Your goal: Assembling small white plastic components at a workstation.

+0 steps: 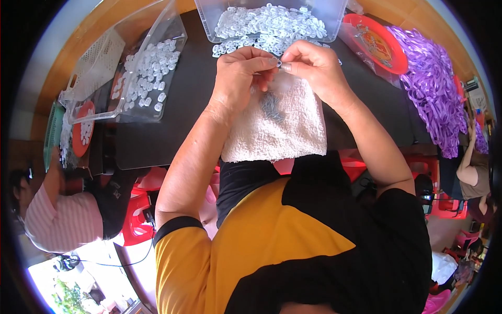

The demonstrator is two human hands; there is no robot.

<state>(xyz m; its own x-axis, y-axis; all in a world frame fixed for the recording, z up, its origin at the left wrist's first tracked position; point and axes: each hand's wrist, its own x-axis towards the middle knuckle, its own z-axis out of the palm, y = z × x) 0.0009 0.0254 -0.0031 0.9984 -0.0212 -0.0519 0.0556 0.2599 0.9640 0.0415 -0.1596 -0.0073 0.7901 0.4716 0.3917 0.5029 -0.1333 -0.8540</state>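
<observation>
The left hand and the right hand meet above the near side of the bin, thumb and index finger of each closed in a pinch on a tiny pale plastic piece, whose exact shape is too small to tell. Below the fingers, a cream terry towel lies over the front edge of the dark flat counter, with a small heap of thin grey metal pieces on it. Just beyond the hands, a clear plastic bin holds many small white plastic pieces, more of them lying along its near edge. To the right are a round red plate and a heap of shiny purple ribbons; to the left, a tilted clear plastic box contains white blocky pieces
</observation>
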